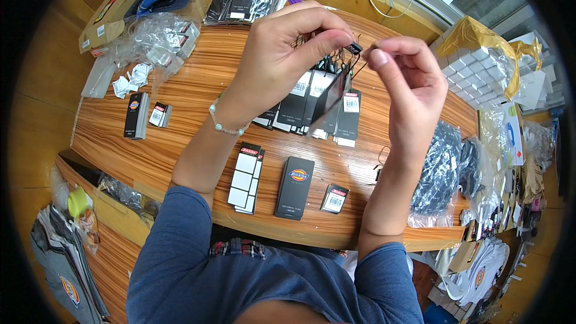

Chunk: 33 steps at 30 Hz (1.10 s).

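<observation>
The work looks well under way but unfinished. The left hand (285,42) pinches the black end of a cord (359,72) between thumb and fingers; the right hand (414,78) has its fingertips closed on what seems to be the same cord. A blurred tag (329,101) hangs tilted between them, apparently from that cord; whether its loop is fastened I cannot tell.

Beyond the hands, a bunch of corded tags (294,107) lies fanned on the tabletop (354,171), and these seem to be the finished share. Nearer the person lie a black stack (294,189), panelled cards (243,177) and small tags (335,199), with no cords visible on them, so they are probably what is left. At the left, a second stack (137,115) and more small cards (159,114) also look uncorded.
</observation>
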### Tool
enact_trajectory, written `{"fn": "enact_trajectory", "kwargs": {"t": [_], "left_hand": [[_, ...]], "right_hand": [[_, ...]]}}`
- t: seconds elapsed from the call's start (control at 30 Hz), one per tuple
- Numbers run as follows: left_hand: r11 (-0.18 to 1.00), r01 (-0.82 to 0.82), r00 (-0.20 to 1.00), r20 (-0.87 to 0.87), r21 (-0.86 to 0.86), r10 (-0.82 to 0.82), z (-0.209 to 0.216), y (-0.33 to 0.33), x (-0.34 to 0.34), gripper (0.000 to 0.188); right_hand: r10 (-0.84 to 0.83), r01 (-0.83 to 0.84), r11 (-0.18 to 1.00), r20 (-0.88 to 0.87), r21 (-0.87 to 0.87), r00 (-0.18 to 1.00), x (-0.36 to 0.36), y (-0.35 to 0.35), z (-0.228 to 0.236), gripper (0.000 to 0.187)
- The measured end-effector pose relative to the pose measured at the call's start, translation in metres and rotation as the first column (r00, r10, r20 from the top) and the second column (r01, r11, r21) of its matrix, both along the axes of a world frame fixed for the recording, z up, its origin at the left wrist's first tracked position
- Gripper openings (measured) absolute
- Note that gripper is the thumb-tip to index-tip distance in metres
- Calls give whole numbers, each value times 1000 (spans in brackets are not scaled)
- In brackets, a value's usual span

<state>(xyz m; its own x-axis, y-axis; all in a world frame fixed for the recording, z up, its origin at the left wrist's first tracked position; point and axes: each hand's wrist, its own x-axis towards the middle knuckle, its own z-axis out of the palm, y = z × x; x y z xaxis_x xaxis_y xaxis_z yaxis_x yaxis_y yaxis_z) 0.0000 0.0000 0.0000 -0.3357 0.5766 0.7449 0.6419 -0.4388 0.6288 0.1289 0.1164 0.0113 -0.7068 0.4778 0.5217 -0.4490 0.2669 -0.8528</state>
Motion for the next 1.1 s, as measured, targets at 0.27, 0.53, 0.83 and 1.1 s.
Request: {"fn": "enact_trajectory", "kwargs": {"t": [0.27, 0.53, 0.83, 1.1], "left_hand": [[997, 13, 991, 130, -82, -2, 1, -4, 8, 15], [988, -24, 991, 126, -155, 44, 4, -6, 9, 15], [961, -108, 980, -188, -253, 60, 8, -11, 4, 19], [930, 47, 998, 57, -364, -28, 10, -15, 7, 20]], "right_hand": [[30, -30, 999, -7, 20, 1000, -2, -5, -3, 20], [44, -44, 999, -5, 27, 999, -4, -6, -4, 21], [135, -136, 991, 71, 9, 988, -5, -5, -5, 22], [218, -213, 974, 58, -79, 974, -5, -1, -7, 22]]}}
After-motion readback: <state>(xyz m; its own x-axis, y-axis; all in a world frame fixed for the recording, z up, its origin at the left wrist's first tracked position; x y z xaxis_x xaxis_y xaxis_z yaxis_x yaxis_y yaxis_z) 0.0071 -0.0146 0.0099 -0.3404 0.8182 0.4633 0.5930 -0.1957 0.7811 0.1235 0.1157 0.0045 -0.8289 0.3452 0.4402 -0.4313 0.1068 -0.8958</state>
